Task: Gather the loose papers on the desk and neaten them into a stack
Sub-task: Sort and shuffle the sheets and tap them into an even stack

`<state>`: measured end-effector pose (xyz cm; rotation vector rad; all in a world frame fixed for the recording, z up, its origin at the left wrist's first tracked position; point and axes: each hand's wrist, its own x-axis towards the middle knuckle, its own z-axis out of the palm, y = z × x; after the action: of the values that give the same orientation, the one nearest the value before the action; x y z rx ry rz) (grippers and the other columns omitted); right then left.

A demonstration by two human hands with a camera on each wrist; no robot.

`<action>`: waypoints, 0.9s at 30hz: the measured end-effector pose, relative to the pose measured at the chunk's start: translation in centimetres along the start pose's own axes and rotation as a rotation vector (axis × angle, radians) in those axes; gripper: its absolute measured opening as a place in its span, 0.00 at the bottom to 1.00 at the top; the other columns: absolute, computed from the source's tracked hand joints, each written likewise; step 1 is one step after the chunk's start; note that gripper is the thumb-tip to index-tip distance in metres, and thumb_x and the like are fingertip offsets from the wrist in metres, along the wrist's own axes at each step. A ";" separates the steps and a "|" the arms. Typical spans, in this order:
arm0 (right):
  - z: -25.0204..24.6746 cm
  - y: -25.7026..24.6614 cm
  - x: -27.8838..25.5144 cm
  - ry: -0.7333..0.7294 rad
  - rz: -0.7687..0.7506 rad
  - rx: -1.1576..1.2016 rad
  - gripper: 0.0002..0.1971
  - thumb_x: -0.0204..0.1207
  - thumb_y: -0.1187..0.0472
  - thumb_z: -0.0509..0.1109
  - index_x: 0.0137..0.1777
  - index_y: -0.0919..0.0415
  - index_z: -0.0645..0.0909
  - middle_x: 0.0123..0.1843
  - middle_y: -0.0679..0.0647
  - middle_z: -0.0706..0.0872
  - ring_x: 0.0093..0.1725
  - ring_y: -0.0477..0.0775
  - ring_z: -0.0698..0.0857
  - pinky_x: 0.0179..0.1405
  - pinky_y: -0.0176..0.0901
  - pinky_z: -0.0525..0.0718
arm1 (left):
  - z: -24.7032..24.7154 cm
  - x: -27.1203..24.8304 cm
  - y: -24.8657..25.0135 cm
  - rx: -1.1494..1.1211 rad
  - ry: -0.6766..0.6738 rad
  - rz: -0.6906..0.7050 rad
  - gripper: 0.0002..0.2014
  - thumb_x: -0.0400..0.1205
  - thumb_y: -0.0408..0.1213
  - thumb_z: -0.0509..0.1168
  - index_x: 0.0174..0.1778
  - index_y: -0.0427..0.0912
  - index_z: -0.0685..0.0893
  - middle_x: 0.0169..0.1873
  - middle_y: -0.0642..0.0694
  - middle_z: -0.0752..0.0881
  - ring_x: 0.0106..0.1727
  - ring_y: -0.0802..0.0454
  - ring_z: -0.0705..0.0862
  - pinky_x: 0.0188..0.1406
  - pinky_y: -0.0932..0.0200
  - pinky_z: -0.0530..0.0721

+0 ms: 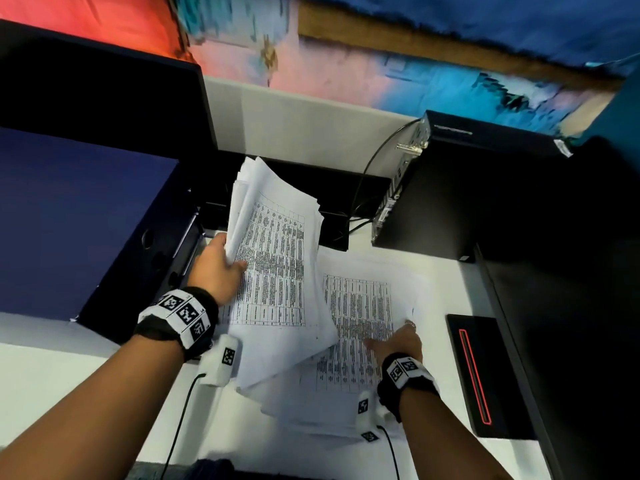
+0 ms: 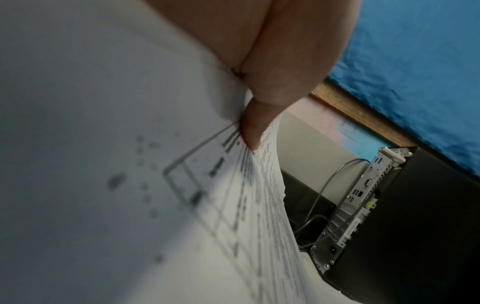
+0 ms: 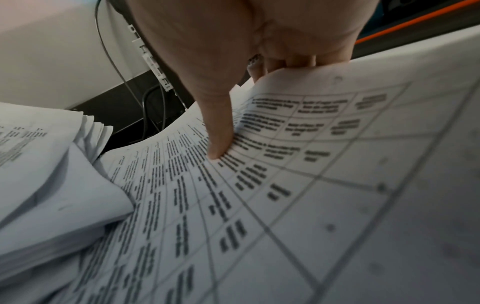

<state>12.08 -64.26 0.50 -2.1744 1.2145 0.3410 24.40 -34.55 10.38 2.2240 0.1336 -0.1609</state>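
Gathering is the step you are in: your left hand point(image 1: 221, 268) grips a thick bundle of printed sheets point(image 1: 277, 258) by its near-left edge, thumb point(image 2: 250, 131) clamped on top, tilted up just left of the computer tower point(image 1: 485, 188). Your right hand point(image 1: 398, 341) lies on the loose sheets point(image 1: 360, 306) in front of the tower, thumb point(image 3: 218, 142) pressing the top page, fingers tucked under its far edge. Next, judging by this, you slide those under the bundle and square the edges.
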 end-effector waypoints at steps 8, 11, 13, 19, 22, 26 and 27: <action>-4.3 -0.4 -1.9 0.143 -0.104 0.044 0.21 0.79 0.54 0.72 0.66 0.66 0.78 0.61 0.68 0.86 0.57 0.68 0.86 0.53 0.52 0.86 | 0.7 -0.5 -1.0 -0.052 -0.103 -0.031 0.20 0.81 0.30 0.71 0.67 0.42 0.74 0.41 0.39 0.84 0.31 0.43 0.84 0.26 0.53 0.87; -7.8 -1.2 -3.4 0.285 -0.264 -0.013 0.11 0.81 0.56 0.69 0.54 0.65 0.80 0.49 0.67 0.88 0.47 0.66 0.86 0.44 0.46 0.82 | 2.1 -1.0 -1.6 0.012 -0.138 -0.056 0.19 0.80 0.31 0.71 0.65 0.42 0.75 0.43 0.39 0.84 0.35 0.42 0.85 0.28 0.54 0.87; -10.8 -2.3 -4.8 0.405 -0.344 -0.027 0.10 0.81 0.57 0.68 0.50 0.65 0.80 0.46 0.68 0.89 0.48 0.69 0.86 0.44 0.48 0.81 | 3.5 -1.1 -1.7 0.078 -0.147 -0.061 0.19 0.80 0.31 0.72 0.65 0.40 0.75 0.44 0.39 0.85 0.39 0.39 0.86 0.37 0.51 0.88; -18.7 -4.8 -7.4 0.724 -0.499 0.112 0.09 0.78 0.57 0.72 0.50 0.64 0.84 0.43 0.69 0.89 0.46 0.72 0.87 0.49 0.56 0.84 | 6.4 -1.9 -1.4 0.279 -0.156 -0.006 0.12 0.81 0.30 0.67 0.57 0.37 0.73 0.43 0.35 0.87 0.42 0.35 0.86 0.42 0.47 0.89; -20.4 -5.6 -7.1 0.735 -0.546 0.262 0.09 0.77 0.57 0.74 0.51 0.64 0.85 0.43 0.64 0.90 0.43 0.65 0.89 0.48 0.55 0.88 | 7.0 -2.1 -0.9 0.308 -0.175 0.002 0.13 0.81 0.30 0.67 0.60 0.37 0.73 0.43 0.35 0.87 0.40 0.36 0.86 0.40 0.47 0.89; -20.2 -6.7 -6.9 0.618 -0.576 0.474 0.08 0.77 0.62 0.74 0.54 0.64 0.86 0.42 0.53 0.88 0.40 0.53 0.88 0.40 0.36 0.86 | 7.4 -1.9 -1.6 0.167 -0.303 -0.005 0.21 0.81 0.31 0.65 0.71 0.42 0.73 0.50 0.34 0.89 0.47 0.36 0.89 0.47 0.52 0.89; -19.4 -6.8 -6.6 0.549 -0.565 0.525 0.07 0.77 0.64 0.74 0.54 0.62 0.86 0.41 0.50 0.87 0.37 0.49 0.87 0.34 0.29 0.83 | 7.1 -2.3 -1.3 0.092 -0.377 -0.021 0.21 0.80 0.33 0.65 0.71 0.45 0.76 0.57 0.33 0.88 0.57 0.36 0.88 0.54 0.59 0.85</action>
<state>12.77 -69.31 21.52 -2.0613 0.7589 -0.7675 21.44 -39.46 5.40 2.2413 -0.0587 -0.6028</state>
